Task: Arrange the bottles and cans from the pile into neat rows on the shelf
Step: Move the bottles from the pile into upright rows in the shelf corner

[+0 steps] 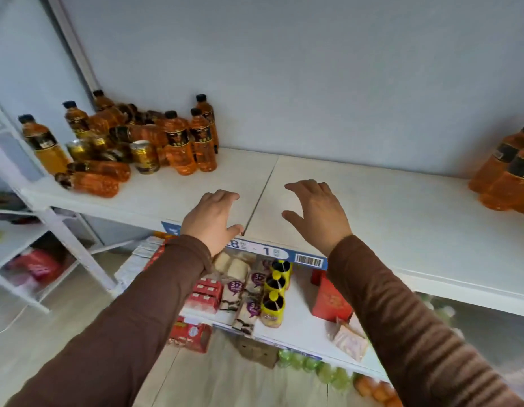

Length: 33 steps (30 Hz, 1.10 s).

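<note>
The shelf runs left to right across the view, white top, with a seam down its middle. Both hands hover over that seam near the front edge, holding nothing.

The pile sits at the far-left back corner of the shelf, against the wall — up and to the left of both hands, well apart from them. It is a mix: several orange bottles upright with dark caps, others tumbled among them, and two lying bottles at the front of the heap with their long axes running roughly left-right, parallel to the shelf edge. A gold can stands upright just right of them; a second one shows further left, partly buried.

A smaller group of orange bottles stands at the far-right end, cut off by the frame edge — count unknown, and whether they form a proper row can't be told.

Left hand: palm down, fingers loosely curled, empty. Right hand: palm down, fingers spread wide, empty. The left hand is the nearer one to the pile, so the reach likely goes left and back with that hand; the lying bottles would need turning upright.

Hard to read: the middle of the pile is a blur of overlapping bottles, labels illegible, exact number of cans unclear. Lower shelf goods are not part of the job.
</note>
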Each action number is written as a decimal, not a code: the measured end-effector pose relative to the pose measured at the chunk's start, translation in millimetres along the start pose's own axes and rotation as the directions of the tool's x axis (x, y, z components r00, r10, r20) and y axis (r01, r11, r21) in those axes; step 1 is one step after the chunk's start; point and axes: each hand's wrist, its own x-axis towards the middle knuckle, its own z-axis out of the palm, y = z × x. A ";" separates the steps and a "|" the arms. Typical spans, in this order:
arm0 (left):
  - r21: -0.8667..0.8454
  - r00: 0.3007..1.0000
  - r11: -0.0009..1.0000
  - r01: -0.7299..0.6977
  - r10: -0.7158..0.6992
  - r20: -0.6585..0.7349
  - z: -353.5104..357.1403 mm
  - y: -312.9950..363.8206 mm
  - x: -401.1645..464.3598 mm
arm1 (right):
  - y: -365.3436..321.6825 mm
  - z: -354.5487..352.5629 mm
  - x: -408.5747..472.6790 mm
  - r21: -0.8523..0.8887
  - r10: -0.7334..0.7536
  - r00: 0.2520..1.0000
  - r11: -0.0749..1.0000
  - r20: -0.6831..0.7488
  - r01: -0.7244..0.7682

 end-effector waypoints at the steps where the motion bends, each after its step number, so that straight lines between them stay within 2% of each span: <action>1: 0.014 1.000 1.000 0.014 -0.013 -0.005 -6.8 -17.9 -8.7 | -17.7 6.0 3.3 0.000 -0.011 1.000 1.000 0.008 0.011; 8: 0.071 0.994 0.993 0.092 -0.087 -0.063 -35.6 -125.0 -35.8 | -114.5 49.3 50.7 0.000 -0.094 0.995 0.996 0.045 0.094; 24: 0.127 0.950 0.942 0.311 -0.310 -0.030 -74.4 -349.2 -6.9 | -276.9 175.9 209.9 0.137 -0.265 0.960 0.958 0.090 0.251; 28: 0.118 0.952 0.944 0.307 -0.303 -0.049 -77.6 -390.1 -2.3 | -311.9 199.7 227.9 0.142 -0.294 0.950 0.950 0.107 0.278; 33: 0.077 0.974 0.971 0.227 -0.225 -0.034 -80.9 -447.6 11.1 | -365.0 226.7 250.4 0.103 -0.287 0.950 0.956 0.120 0.275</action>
